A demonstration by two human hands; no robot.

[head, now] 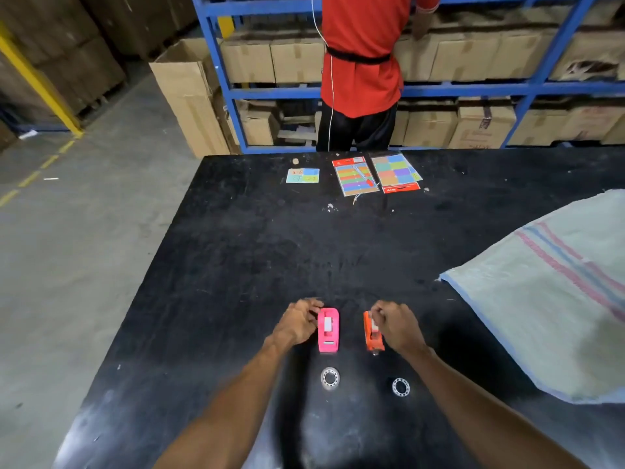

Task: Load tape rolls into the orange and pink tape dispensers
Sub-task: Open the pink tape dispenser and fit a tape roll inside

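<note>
nearest the counter's near edge lie two small clear tape rolls flat on the scuffed black counter (236, 252): the left clear tape roll (330, 378) sits just nearer than the pink dispenser, and the right clear tape roll (400, 387) sits just nearer than the orange one, the two well apart from each other.

just beyond them stand the two dispensers side by side, both near the middle of the near edge. the pink plastic tape dispenser (328, 330) stands upright with its white-lined slot facing up. the left hand (299, 324) is at its left side, fingers curled against its far end; whether it truly grips it cannot be told. the orange plastic tape dispenser (373, 332) is tilted a little, and the right hand (395, 324) has its fingers bunched together, pinching its upper far end.

along the right edge a pale woven sack with pink and blue stripes (554, 299) drapes over the counter.

toward the far edge lie a small blue and green card (302, 175) and two packs of coloured label sheets (377, 174).

past the far edge a person in a red shirt (362, 55) stands facing blue metal shelves (473, 89) filled with brown cardboard boxes.
</note>
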